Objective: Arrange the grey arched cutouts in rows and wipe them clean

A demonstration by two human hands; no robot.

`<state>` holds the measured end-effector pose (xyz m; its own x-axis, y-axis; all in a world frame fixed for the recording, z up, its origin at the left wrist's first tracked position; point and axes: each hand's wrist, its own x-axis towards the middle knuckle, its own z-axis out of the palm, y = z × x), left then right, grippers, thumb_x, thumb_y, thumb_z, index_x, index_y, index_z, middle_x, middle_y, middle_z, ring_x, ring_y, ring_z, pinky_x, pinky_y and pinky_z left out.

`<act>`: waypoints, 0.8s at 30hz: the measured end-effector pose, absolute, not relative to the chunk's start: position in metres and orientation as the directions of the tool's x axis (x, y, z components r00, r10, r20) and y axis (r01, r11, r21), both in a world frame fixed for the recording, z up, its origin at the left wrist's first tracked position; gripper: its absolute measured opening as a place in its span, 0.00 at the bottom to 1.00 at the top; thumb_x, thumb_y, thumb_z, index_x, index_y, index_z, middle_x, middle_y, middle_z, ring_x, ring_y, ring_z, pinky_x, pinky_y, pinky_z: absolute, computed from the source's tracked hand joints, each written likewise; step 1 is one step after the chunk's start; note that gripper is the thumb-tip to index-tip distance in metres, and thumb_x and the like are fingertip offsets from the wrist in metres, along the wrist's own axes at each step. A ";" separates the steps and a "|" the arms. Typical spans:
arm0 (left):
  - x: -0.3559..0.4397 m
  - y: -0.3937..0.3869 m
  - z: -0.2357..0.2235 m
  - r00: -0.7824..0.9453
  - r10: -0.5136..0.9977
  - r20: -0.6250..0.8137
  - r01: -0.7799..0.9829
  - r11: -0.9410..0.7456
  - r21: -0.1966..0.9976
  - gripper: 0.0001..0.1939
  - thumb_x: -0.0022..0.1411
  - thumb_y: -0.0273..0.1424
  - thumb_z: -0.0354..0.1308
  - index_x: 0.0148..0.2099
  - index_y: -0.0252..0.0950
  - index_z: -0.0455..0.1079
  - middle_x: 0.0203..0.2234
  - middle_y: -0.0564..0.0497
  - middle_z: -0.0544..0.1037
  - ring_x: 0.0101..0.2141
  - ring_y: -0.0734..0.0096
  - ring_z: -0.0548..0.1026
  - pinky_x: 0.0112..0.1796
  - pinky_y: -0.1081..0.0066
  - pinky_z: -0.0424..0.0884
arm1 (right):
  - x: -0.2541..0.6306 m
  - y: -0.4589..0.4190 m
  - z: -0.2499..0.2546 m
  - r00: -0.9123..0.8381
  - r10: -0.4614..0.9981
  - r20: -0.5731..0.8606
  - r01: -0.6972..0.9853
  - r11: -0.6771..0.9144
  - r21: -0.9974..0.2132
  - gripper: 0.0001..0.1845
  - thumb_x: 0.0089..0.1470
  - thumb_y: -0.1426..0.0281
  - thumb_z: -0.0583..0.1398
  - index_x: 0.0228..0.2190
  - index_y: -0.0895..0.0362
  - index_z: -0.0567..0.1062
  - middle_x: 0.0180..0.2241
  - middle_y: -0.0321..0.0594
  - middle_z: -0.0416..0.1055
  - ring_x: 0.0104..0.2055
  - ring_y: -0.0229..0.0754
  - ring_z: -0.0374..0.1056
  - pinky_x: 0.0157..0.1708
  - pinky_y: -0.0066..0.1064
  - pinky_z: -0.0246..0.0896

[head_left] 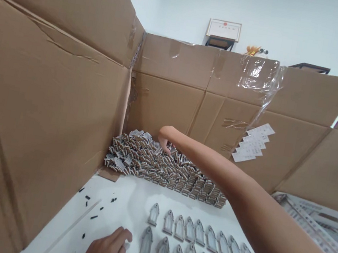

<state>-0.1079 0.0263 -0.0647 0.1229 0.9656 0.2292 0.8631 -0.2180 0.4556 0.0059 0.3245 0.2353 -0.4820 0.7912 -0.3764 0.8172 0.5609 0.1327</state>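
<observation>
Tall panels of corrugated cardboard (173, 62) are stood around the white tabletop (63, 234), meeting at a corner and patched with clear packing tape (258, 74). A sheet of printed labels (252, 142) is attached to them. Above, a pale wall (302, 28) is seen, with a framed certificate (223, 30) set on a dark stand (220, 43).
</observation>
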 end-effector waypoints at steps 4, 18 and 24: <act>-0.111 0.027 -0.065 0.134 0.952 0.274 0.860 -0.249 0.446 0.20 0.73 0.27 0.37 0.44 0.47 0.72 0.35 0.56 0.78 0.31 0.70 0.78 0.33 0.70 0.68 | 0.026 0.303 0.264 -0.452 0.817 -0.357 0.832 0.531 0.162 0.40 0.43 0.62 0.76 0.55 0.66 0.79 0.47 0.52 0.81 0.44 0.58 0.80 0.42 0.42 0.77; -0.110 0.020 -0.041 0.063 0.977 0.204 0.831 -0.164 0.531 0.18 0.71 0.34 0.43 0.44 0.47 0.76 0.43 0.58 0.82 0.38 0.69 0.79 0.40 0.70 0.68 | 0.215 0.076 0.163 -0.622 0.719 -0.311 0.778 0.613 -0.139 0.32 0.58 0.53 0.70 0.61 0.46 0.75 0.51 0.41 0.82 0.50 0.53 0.78 0.44 0.37 0.67; -0.114 0.045 -0.034 -0.079 0.961 0.265 0.829 -0.085 0.552 0.18 0.70 0.39 0.46 0.51 0.41 0.74 0.46 0.49 0.81 0.38 0.64 0.79 0.43 0.66 0.74 | 0.267 -0.013 0.093 -0.665 0.747 0.012 0.654 0.590 -0.475 0.16 0.63 0.67 0.62 0.52 0.48 0.80 0.51 0.41 0.80 0.49 0.48 0.78 0.49 0.37 0.67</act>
<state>-0.1140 0.0447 -0.0341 -0.0786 0.9610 0.2653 0.8294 -0.0846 0.5522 0.2670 -0.0125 0.0931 -0.6653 0.7465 0.0115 0.6535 0.5897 -0.4745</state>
